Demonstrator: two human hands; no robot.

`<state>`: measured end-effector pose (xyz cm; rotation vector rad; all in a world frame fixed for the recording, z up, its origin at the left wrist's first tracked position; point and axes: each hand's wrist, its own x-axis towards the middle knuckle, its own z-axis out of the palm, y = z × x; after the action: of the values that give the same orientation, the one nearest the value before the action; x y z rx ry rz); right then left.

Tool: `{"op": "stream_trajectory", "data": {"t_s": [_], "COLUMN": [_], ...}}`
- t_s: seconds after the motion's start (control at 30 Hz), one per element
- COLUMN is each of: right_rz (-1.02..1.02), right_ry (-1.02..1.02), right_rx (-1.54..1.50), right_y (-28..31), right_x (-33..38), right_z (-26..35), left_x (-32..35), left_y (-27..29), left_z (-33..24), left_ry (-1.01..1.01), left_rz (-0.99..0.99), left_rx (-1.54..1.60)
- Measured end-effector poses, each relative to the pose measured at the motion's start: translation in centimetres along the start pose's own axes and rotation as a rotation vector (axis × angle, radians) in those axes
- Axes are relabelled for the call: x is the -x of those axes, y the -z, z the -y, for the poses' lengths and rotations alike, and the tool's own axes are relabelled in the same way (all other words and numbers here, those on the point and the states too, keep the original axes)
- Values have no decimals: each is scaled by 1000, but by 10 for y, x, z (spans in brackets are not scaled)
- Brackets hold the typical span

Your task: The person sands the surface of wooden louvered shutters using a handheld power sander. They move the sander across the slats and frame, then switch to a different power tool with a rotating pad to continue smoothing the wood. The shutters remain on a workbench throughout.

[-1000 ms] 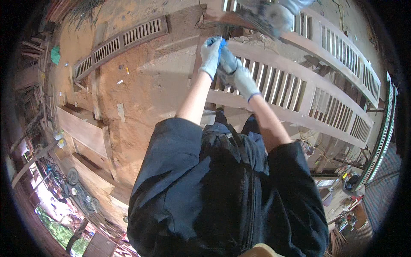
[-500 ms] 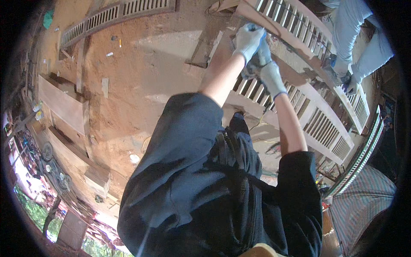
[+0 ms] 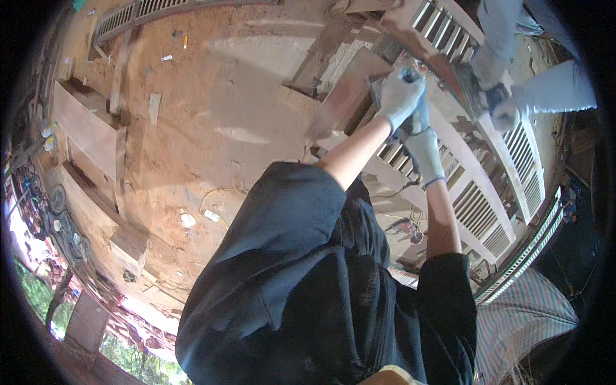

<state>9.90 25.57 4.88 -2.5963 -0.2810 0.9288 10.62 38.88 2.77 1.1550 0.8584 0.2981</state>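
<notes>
Both my hands wear pale gloves with blue edges and are closed around one handheld power tool [image 3: 420, 119], probably a sander. Its body is mostly hidden by the gloves. My left hand [image 3: 399, 97] grips its upper end, and my right hand [image 3: 424, 153] wraps the nearer part. Beneath them lies a curved wooden slatted panel [image 3: 459, 186], which runs from the middle toward the lower right. The tool is over the panel's upper left part; whether it touches the wood I cannot tell.
A co-worker's gloved hand [image 3: 505, 115] works at a second slatted panel [image 3: 526, 160] on the right. Another slatted piece [image 3: 443, 29] lies beyond my hands. A red-and-grey tool [image 3: 402, 226] with cord rests on the ground near my legs. Wooden boxes [image 3: 86, 125] stand at left.
My hands and the tool have shifted right and nearer to me in the picture. The view has moved too, and the co-worker's arm reaches farther left.
</notes>
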Motion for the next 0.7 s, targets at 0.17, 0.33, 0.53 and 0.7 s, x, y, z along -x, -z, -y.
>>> {"op": "stream_trajectory", "data": {"t_s": [0.17,0.33,0.53,0.7], "right_rz": [123,111,58,-285], "right_ry": [-177,-79,85,216], "right_rx": [-67,-44,-131,-209], "right_y": [3,-4,14,-18], "right_x": [46,50,-20,-2], "right_z": [-5,-18,7,30], "left_x": [52,54,-34,-29], "left_y": [9,18,-14,18], "left_z": [21,41,-2,-11], "left_ry": [17,54,-74,-86], "left_rz": [-35,-7,49,222], "left_rx": [-11,10,-104,-211]}}
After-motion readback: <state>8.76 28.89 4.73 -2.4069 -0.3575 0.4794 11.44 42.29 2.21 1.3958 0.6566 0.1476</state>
